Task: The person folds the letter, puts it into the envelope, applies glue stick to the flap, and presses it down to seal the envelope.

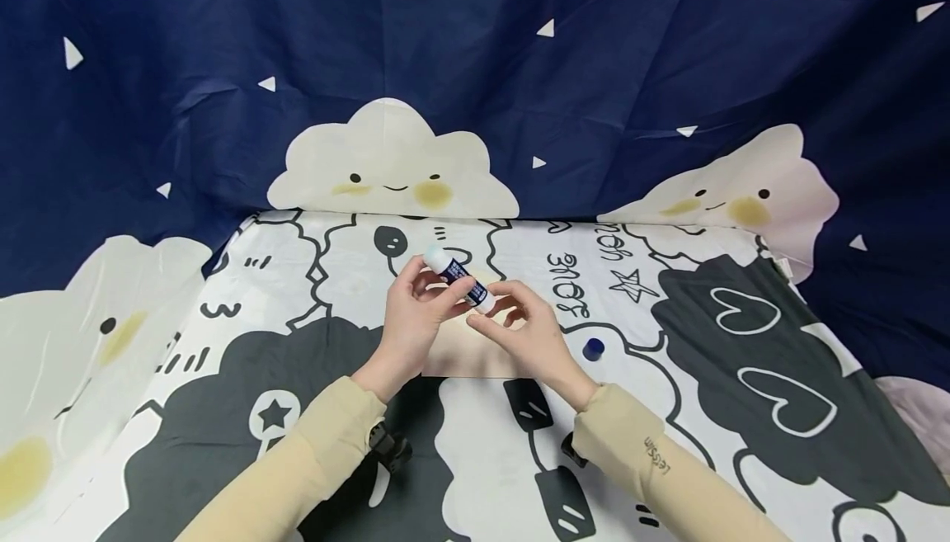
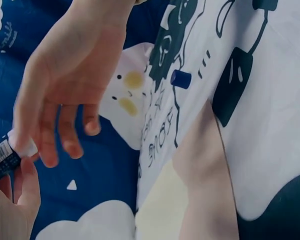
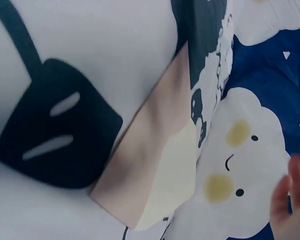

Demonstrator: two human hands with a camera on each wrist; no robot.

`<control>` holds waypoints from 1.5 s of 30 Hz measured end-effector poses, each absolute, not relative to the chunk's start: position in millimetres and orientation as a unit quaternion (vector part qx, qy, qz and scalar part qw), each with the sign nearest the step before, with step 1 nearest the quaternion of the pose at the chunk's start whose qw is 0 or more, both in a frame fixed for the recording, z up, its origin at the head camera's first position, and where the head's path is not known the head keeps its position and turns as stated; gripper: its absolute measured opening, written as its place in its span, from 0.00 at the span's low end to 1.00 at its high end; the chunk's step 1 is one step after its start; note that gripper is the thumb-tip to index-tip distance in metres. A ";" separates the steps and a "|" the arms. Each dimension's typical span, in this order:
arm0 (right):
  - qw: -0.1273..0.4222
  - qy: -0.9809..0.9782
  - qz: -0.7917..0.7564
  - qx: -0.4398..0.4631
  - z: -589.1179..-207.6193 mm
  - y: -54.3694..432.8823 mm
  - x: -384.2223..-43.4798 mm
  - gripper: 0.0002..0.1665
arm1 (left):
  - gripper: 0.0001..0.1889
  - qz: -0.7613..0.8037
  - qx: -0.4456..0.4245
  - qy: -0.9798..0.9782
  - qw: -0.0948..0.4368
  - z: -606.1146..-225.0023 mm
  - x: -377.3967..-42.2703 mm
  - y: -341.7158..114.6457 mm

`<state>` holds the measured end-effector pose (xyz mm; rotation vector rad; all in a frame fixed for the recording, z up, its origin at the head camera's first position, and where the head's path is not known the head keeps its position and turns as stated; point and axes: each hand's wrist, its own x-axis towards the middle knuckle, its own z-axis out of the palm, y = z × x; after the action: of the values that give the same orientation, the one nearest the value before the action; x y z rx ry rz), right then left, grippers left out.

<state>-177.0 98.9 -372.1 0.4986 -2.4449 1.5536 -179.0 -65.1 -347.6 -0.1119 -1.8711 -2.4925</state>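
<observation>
A glue stick [image 1: 463,282] with a dark blue label and white ends is held up at a slant, uncapped. My left hand [image 1: 416,315] grips it round the middle, thumb on the label. At its lower white end, the right hand [image 1: 536,332] pinches the base [image 2: 27,145] between thumb and fingertips. Below both hands lies a tan envelope [image 3: 140,155] with its cream flap [image 3: 172,170] spread out, partly hidden by the hands in the head view. The dark blue cap [image 1: 593,350] sits on the cloth, right of the right hand.
A black-and-white patterned cloth [image 1: 505,464] covers the table. Behind it hangs a navy sheet [image 1: 475,39] printed with clouds and small white triangles. Dark wrist cameras [image 1: 389,447] are strapped at the sleeves.
</observation>
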 end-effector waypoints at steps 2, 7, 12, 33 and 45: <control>0.060 -0.824 0.536 0.173 -369.9 102.0 -176.7 0.19 | 0.18 -0.800 -0.041 -0.598 0.008 -346.8 -178.7 -67.2; 0.035 -0.817 0.538 0.204 -369.5 106.5 -177.7 0.12 | 0.16 -0.803 -0.052 -0.593 -0.005 -347.4 -178.8 -69.6; 0.057 -0.814 0.540 0.207 -370.8 106.3 -178.5 0.09 | 0.15 -0.802 -0.058 -0.594 -0.007 -347.3 -178.7 -69.6; 0.161 -0.811 0.526 0.199 -377.5 101.8 -174.9 0.16 | 0.18 -0.788 -0.044 -0.613 0.011 -344.0 -178.0 -64.9; 0.069 -0.799 0.558 0.211 -372.3 103.3 -172.7 0.09 | 0.16 -0.786 -0.073 -0.613 -0.018 -343.8 -175.8 -71.5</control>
<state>-172.7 103.3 -372.3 0.6355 -2.4073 1.6812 -175.8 -71.5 -343.8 -0.2333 -1.9486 -2.4989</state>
